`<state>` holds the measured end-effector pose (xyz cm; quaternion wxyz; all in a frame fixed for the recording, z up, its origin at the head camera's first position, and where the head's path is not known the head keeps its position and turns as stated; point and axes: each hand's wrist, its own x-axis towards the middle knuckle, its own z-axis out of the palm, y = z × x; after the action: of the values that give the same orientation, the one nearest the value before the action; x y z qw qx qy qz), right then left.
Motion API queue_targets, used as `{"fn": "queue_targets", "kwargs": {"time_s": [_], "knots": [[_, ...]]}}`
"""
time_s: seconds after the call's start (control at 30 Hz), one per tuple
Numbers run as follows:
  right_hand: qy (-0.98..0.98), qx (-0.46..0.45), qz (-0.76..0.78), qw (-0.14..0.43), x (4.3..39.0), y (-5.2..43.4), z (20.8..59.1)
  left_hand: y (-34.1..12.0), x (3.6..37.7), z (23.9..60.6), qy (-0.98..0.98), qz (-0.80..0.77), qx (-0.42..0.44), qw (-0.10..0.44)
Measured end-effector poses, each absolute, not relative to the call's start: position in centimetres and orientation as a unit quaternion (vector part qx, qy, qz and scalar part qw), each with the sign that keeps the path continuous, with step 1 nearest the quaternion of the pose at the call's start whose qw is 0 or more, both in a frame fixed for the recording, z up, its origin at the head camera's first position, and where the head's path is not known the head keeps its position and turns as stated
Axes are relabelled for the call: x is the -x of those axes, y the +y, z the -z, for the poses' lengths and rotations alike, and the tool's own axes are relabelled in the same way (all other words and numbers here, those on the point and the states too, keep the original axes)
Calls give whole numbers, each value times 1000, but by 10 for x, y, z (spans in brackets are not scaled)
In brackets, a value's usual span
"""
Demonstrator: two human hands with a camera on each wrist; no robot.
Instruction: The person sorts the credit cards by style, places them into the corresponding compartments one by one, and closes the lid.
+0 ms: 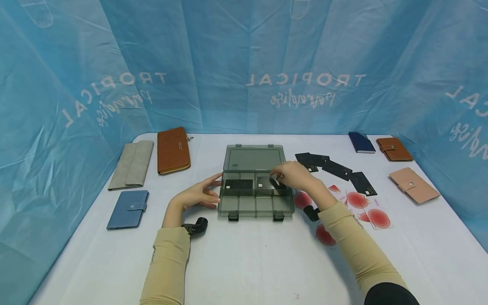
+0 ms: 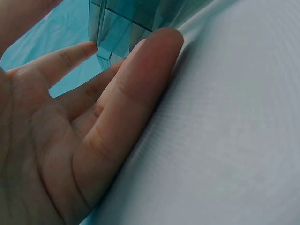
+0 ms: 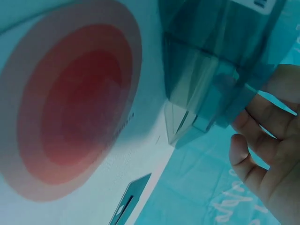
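Note:
A translucent grey-green divided box (image 1: 247,206) lies with its lid (image 1: 253,159) folded back. One black card (image 1: 244,184) with a chip lies in an upper left compartment, and another dark card (image 1: 263,183) shows in the compartment to its right. My right hand (image 1: 293,174) is over the box's right side and pinches a tilted black card (image 1: 277,183); its fingertips are partly hidden. In the right wrist view, the fingers (image 3: 253,126) show by the box's wall. My left hand (image 1: 196,195) rests beside the box's left side, fingers spread, fingertips touching it.
Several black cards (image 1: 337,169) and several red-patterned cards (image 1: 378,218) lie right of the box. At left are a grey wallet (image 1: 133,165), a brown zip wallet (image 1: 173,151) and a blue wallet (image 1: 127,209). At right are navy (image 1: 361,142), brown (image 1: 394,149) and pink (image 1: 413,185) wallets.

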<state>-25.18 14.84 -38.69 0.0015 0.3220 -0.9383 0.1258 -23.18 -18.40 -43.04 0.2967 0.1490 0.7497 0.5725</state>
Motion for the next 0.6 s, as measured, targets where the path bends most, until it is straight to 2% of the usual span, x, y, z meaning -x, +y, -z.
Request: {"fn": "queue_targets", "kwargs": {"time_s": [0.13,0.27,0.6], "knots": [[-934,-301,-192,-24,255,161,384,-184,232,431,749,-573,-150,298],[-934,-255,-248,-16,263,182,383,-184,232,431,746,-575,-152,299],[-951,-125,-281,-26,281,257,400,-184,231,431,739,-583,-155,302]]}}
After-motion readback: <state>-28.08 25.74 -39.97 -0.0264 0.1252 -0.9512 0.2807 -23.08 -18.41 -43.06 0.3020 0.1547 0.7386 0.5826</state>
